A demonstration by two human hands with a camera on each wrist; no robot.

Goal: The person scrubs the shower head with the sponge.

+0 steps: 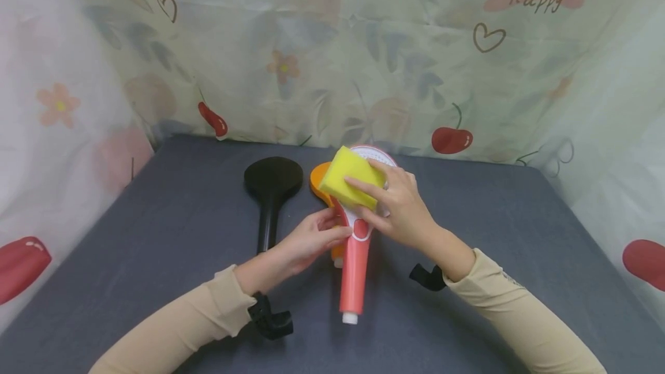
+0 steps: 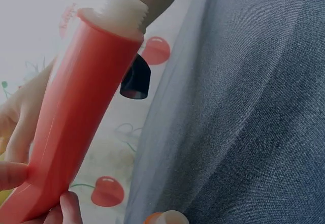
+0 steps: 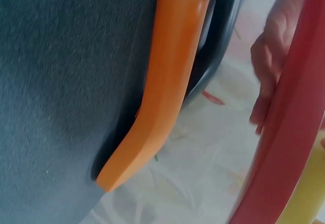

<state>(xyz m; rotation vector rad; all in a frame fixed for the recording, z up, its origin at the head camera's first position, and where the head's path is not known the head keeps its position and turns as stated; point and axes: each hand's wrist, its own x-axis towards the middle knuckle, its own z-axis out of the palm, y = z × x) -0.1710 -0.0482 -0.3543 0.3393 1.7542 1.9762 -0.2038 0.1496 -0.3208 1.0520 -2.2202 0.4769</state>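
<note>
Right hand (image 1: 402, 206) pinches sponge (image 1: 352, 176) — left hand (image 1: 312, 241) grips showerhead (image 1: 355, 264).

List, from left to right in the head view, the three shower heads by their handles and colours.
Black shower head → orange shower head, mostly hidden behind the sponge → red shower head, gripped by the left hand while the right hand presses the sponge on it.

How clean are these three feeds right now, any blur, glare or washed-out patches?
Head view: evenly lit, sharp on the yellow sponge and red shower head, with soft shadows only. Left wrist view: the red handle is close and soft, the background washed out. Right wrist view: the orange shower head is sharp enough, the red edge blurred.
</note>
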